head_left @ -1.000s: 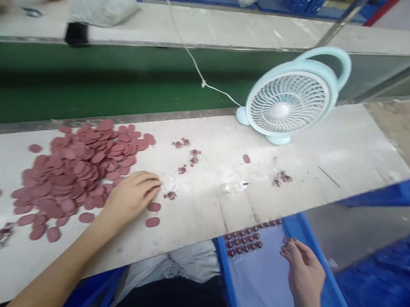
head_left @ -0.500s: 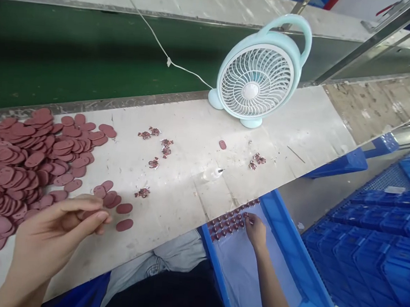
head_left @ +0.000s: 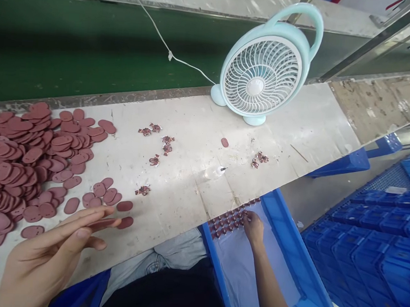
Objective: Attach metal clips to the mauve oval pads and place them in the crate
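Observation:
My left hand (head_left: 49, 250) is at the lower left over the table, its fingers closed on a flat reddish-brown oval disc (head_left: 104, 224). Two loose discs (head_left: 124, 206) lie just past its fingertips, and a large heap of the same discs (head_left: 22, 159) spreads behind and left of it. My right hand (head_left: 254, 226) reaches into a blue crate (head_left: 287, 229). Its fingers are pinched at the end of the rows of small dark-red pieces (head_left: 226, 223) standing there; what sits between the fingertips is mostly hidden.
Small brown-and-white pieces lie in clusters (head_left: 154, 160) on the white table (head_left: 173, 202). A little clear bottle (head_left: 212, 172) with a dark tip rests mid-table. Behind it stands a light-blue fan (head_left: 259, 82) with a cord. Stacked blue crates (head_left: 369, 258) stand at the right.
My left hand has shifted slightly down and turned, with the disc now showing flat between its fingers. My right hand stays at nearly the same place by the rows. The view has moved a little.

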Tool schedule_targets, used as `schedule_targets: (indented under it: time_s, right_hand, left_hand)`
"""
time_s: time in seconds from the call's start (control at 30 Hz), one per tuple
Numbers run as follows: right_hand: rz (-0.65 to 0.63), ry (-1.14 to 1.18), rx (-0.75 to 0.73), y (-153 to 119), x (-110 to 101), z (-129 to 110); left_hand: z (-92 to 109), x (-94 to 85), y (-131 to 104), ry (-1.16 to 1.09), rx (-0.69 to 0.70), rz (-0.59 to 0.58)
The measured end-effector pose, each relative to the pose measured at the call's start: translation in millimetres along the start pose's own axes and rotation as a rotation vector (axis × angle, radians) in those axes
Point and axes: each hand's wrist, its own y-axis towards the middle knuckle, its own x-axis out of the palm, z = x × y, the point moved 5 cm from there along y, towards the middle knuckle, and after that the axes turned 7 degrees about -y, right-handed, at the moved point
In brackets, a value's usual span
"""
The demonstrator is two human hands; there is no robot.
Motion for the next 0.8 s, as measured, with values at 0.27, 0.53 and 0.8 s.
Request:
schedule_targets:
  time_s: [0.27, 0.53, 0.8]
  right_hand:
    - [0.010, 0.142, 0.050, -2.9, -9.0, -10.5]
    - [0.310, 0.574, 0.185, -29.7, -94.4, -58.9]
    - [-0.090, 1.247, -0.007, -93.6, -141.4, -216.6]
  left_hand:
    - [-11.5, 8.9, -0.9, -0.381, -0.272, -0.155]
    - [-33.3, 16.4, -12.9, -0.535, -0.481, -0.285]
    - [-36.0, 61.6, -38.3, -0.738, -0.622, -0.428]
